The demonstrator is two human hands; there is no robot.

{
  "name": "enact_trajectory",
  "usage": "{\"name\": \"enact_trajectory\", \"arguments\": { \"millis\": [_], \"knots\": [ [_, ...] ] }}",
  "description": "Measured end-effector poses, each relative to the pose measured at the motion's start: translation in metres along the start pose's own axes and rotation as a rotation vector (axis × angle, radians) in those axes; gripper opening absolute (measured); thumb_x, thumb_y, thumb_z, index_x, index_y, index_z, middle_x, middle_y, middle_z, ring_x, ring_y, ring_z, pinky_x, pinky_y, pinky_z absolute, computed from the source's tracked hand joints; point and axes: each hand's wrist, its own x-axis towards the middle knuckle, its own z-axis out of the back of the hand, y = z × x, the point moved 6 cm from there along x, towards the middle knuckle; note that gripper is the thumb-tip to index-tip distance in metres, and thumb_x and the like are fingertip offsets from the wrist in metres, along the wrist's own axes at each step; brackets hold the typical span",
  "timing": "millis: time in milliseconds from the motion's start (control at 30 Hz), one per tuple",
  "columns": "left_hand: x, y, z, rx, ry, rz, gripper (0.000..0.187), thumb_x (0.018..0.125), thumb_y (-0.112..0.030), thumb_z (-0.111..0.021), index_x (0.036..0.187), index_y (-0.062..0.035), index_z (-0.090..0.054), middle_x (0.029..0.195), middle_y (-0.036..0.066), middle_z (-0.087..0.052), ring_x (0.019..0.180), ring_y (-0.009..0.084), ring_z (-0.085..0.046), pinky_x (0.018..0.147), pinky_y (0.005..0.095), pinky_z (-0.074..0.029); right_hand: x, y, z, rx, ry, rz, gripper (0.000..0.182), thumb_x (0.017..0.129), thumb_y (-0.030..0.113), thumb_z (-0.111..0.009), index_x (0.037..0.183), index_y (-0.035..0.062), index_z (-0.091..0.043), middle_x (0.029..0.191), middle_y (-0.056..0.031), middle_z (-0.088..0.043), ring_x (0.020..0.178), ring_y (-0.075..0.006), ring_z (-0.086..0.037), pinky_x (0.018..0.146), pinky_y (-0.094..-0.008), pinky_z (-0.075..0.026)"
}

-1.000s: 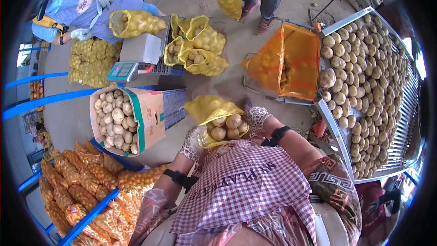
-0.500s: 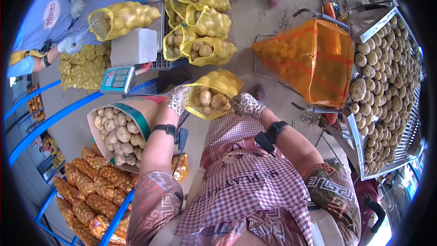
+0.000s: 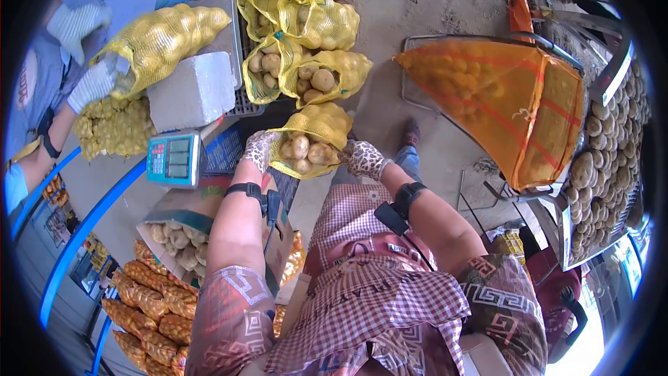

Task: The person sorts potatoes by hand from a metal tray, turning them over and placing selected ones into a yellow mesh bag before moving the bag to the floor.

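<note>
I hold a yellow mesh bag of potatoes [image 3: 309, 138] in front of me, its mouth open towards me. My left hand [image 3: 259, 149], in a patterned glove, grips the bag's left rim. The right rim is gripped by my right hand [image 3: 363, 159], gloved the same way. The bag hangs just short of several filled yellow mesh bags [image 3: 306, 63] lying on the floor ahead.
A digital scale [image 3: 174, 159] with a grey block [image 3: 193, 90] stands left. A co-worker's gloved hand [image 3: 95, 82] holds a long potato sack [image 3: 161, 37]. A cardboard box of potatoes [image 3: 177, 240], orange mesh bags [image 3: 149, 289], an orange sack on a frame [image 3: 504, 101] and a sorting table of potatoes [image 3: 609, 153] surround me.
I have carried the bag forward, from against my apron towards the bags on the floor. My left arm has stretched out. The co-worker's sack has come onto the scale platform.
</note>
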Motion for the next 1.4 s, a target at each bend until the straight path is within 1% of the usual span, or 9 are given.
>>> {"name": "enact_trajectory", "arguments": {
  "millis": [333,533,600,800,867,967,1167,1300,1400],
  "knots": [
    [0.097,0.019,0.031,0.67,-0.362,0.046,0.022,0.082,-0.02,-0.067,0.091,-0.001,-0.063,0.076,0.01,-0.064,0.062,0.0243,-0.061,0.056,0.0383,-0.049,0.111,-0.077,-0.017,-0.258,-0.135,-0.176,0.036,0.092,0.034,-0.052,0.094,0.002,-0.069,0.08,-0.0192,-0.068,0.076,-0.0336,-0.066,0.072,-0.0429,-0.051],
    [0.089,0.0,0.044,0.282,-0.408,-0.034,0.014,0.079,-0.009,-0.069,0.086,0.0001,-0.06,0.076,0.007,-0.063,0.066,0.0177,-0.058,0.059,0.0339,-0.049,0.111,-0.018,0.0,0.046,-0.16,-0.161,0.034,0.092,0.033,-0.054,0.094,0.0019,-0.067,0.081,-0.0188,-0.068,0.076,-0.0328,-0.066,0.071,-0.0432,-0.051],
    [0.117,0.012,0.071,0.498,-0.266,-0.111,0.016,0.077,-0.015,-0.065,0.084,-0.0014,-0.06,0.075,0.013,-0.061,0.064,0.0224,-0.059,0.059,0.037,-0.05,0.109,0.014,-0.009,-0.435,0.022,-0.013,0.028,0.091,0.024,-0.048,0.096,0.0067,-0.069,0.094,-0.0169,-0.069,0.085,-0.0319,-0.066,0.078,-0.0426,-0.052],
    [0.081,-0.036,0.07,0.34,-0.331,-0.127,0.012,0.069,-0.013,-0.065,0.072,-0.0081,-0.054,0.067,0.002,-0.052,0.058,0.0162,-0.048,0.053,0.0329,-0.042,0.132,-0.05,-0.078,-0.274,-0.161,0.579,0.021,0.082,0.024,-0.054,0.086,0.0092,-0.068,0.083,-0.0148,-0.068,0.081,-0.0333,-0.066,0.074,-0.0441,-0.053],
    [0.109,-0.044,0.085,0.708,-0.247,-0.258,0.013,0.07,-0.014,-0.064,0.074,-0.0068,-0.054,0.066,0.003,-0.051,0.058,0.0153,-0.047,0.053,0.032,-0.042,0.107,-0.002,-0.035,-0.211,-0.178,0.115,0.027,0.088,0.029,-0.052,0.091,0.008,-0.069,0.089,-0.0173,-0.069,0.086,-0.035,-0.066,0.077,-0.0456,-0.052],
    [0.121,-0.047,0.088,0.797,-0.274,-0.305,0.019,0.077,-0.019,-0.061,0.083,-0.0016,-0.058,0.071,0.013,-0.059,0.065,0.0265,-0.059,0.06,0.0393,-0.048,0.122,-0.018,-0.043,-0.157,-0.211,0.042,0.032,0.09,0.032,-0.051,0.094,0.0055,-0.069,0.091,-0.0198,-0.069,0.089,-0.0362,-0.066,0.08,-0.0464,-0.052],
    [0.109,-0.04,0.023,1.083,-0.077,-0.49,0.039,0.088,-0.007,-0.062,0.123,0.0062,-0.05,0.128,0.022,-0.057,0.118,0.0307,-0.057,0.102,0.0398,-0.044,0.062,-0.046,-0.017,-0.148,-0.3,-0.047,0.034,0.087,0.032,-0.053,0.099,0.0037,-0.068,0.101,-0.0211,-0.068,0.097,-0.0377,-0.064,0.086,-0.0451,-0.05],
    [0.08,-0.012,-0.032,0.798,0.042,-0.678,0.035,0.087,-0.02,-0.066,0.113,0.0018,-0.057,0.107,0.016,-0.064,0.097,0.0272,-0.061,0.09,0.0384,-0.048,-0.005,-0.103,0.006,-0.109,-0.302,-0.016,0.031,0.089,0.027,-0.049,0.103,0.0046,-0.065,0.111,-0.0192,-0.066,0.102,-0.0339,-0.064,0.088,-0.0445,-0.049],
    [0.026,0.013,-0.105,0.762,0.165,-0.557,0.034,0.09,-0.026,-0.063,0.11,0.0012,-0.06,0.106,0.015,-0.065,0.097,0.0272,-0.062,0.089,0.0376,-0.048,-0.031,-0.189,-0.005,-0.673,-0.343,0.15,0.022,0.089,0.019,-0.048,0.099,0.0086,-0.065,0.106,-0.0143,-0.064,0.098,-0.0281,-0.064,0.083,-0.0411,-0.05]
  ]
}}
